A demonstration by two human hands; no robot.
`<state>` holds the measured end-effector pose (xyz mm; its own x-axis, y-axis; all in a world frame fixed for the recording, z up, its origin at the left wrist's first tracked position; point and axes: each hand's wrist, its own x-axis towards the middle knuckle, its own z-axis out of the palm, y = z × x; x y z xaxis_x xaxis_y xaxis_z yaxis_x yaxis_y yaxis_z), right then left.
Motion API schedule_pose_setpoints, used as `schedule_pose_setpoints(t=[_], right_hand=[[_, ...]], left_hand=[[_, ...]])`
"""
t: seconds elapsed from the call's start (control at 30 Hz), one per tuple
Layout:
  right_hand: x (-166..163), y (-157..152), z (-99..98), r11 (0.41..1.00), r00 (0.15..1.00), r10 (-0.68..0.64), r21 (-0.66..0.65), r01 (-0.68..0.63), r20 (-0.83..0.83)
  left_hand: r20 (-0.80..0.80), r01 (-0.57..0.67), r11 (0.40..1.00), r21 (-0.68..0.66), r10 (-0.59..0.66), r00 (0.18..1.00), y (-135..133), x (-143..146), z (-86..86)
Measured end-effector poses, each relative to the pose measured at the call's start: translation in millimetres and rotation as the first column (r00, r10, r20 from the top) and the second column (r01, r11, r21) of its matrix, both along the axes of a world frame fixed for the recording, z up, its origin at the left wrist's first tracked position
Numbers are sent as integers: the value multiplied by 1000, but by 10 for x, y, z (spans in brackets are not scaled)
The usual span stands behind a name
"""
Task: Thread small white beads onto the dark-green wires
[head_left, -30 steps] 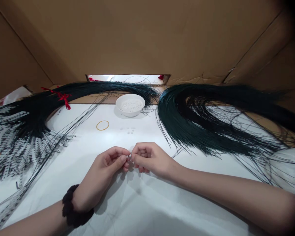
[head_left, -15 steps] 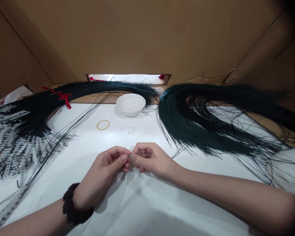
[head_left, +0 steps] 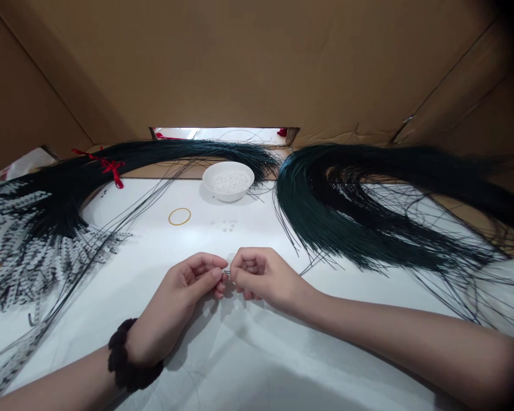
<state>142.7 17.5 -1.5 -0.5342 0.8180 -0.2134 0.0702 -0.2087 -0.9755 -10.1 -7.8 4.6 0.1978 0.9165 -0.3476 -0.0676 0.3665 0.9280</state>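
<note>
My left hand [head_left: 199,282] pinches a thin dark wire [head_left: 227,272] between thumb and forefinger. Almost touching it, my right hand [head_left: 259,274] is closed on the same short stretch of wire, its fingertips curled. Most of the wire is hidden by the fingers. Beyond the hands, a few small white pieces [head_left: 228,226] lie on the white table surface [head_left: 257,354]. Behind them stands a white bowl [head_left: 228,197] holding many small whitish pieces. A yellow rubber band [head_left: 179,217] rests to the left of the loose pieces.
On the right curves a thick bundle of dark green wires [head_left: 300,211]. A second bundle [head_left: 154,151], tied with red ribbon [head_left: 113,166], runs left to strands threaded with white pieces [head_left: 64,257]. Cardboard walls [head_left: 223,63] enclose the back and sides. A plastic bag [head_left: 505,294] sits far right.
Both hands stay almost in place, fingertips together. Slightly more of the dark wire shows between them now. The bowl, rubber band and bundles have not moved.
</note>
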Motion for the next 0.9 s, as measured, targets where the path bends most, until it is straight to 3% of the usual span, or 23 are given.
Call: schedule_pose_setpoints(t=[0.9], right_hand=[[-15,-22,-63,993,998,-4,116,-3,62]], left_hand=[[-89,-23,1000,20,25,996,-35,23,30]])
